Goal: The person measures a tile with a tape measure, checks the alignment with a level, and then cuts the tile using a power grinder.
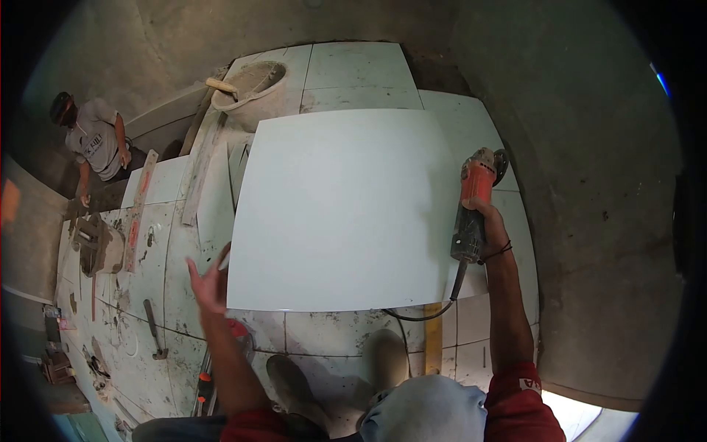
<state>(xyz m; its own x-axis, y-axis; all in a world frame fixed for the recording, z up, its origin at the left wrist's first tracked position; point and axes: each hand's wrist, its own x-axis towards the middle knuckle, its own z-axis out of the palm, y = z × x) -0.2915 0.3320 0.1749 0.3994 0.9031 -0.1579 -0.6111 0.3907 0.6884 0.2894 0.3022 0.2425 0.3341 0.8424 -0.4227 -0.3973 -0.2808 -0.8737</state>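
A large white tile (pixel 339 214) fills the middle of the view, raised above the tiled floor in front of my feet. My right hand (pixel 491 221) is wrapped round the body of a red and black angle grinder (pixel 477 184), held over the tile's right side. Its disc (pixel 501 167) points away from me, and its black cord (pixel 458 280) hangs down past the tile's near edge. At the tile's left edge, my left hand (pixel 212 286) has its fingers spread and the thumb apart. Part of that hand's fingers lies close against the edge.
Behind the tile stands a bucket (pixel 254 99) with a wooden-handled trowel (pixel 221 87). Straightedges (pixel 140 210), a hammer (pixel 155 331) and a mortar-smeared container (pixel 103 247) lie to the left. A person (pixel 99 140) crouches at the far left. A concrete wall (pixel 596 221) rises at right.
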